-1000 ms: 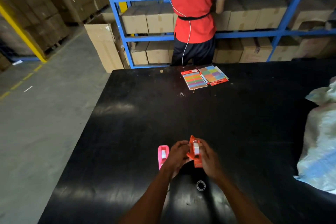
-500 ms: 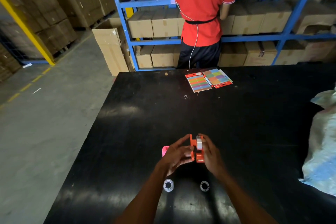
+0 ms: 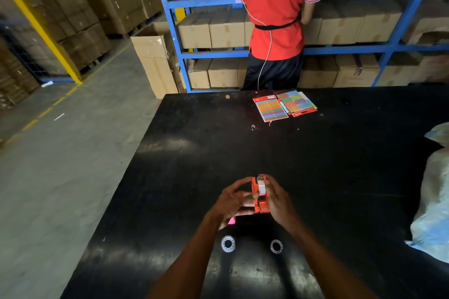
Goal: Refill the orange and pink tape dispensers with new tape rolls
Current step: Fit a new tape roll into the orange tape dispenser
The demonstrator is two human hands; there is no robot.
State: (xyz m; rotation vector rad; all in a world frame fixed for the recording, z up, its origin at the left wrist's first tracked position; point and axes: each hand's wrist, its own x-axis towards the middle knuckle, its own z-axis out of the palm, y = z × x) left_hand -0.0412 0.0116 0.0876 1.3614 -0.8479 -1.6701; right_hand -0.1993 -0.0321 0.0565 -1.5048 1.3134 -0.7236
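Both hands hold the orange tape dispenser [image 3: 260, 198] upright above the black table [image 3: 315, 165]. A white tape roll sits in its top. My left hand [image 3: 233, 201] grips its left side and my right hand [image 3: 277, 199] grips its right side. The pink dispenser [image 3: 232, 221] lies on the table under my left hand, with only a small corner showing. Two clear tape rolls lie flat near me: one [image 3: 228, 243] under my left forearm, the other [image 3: 276, 246] between my arms.
Two packs of coloured sticky notes [image 3: 284, 105] lie at the table's far edge. A white plastic bag [image 3: 432, 201] covers the right side. A person in a red shirt [image 3: 279, 7] stands behind the table at blue shelves of cartons.
The dispenser went from tilted to upright in both hands. My left hand now hides nearly all of the pink dispenser. The left tape roll came into sight.
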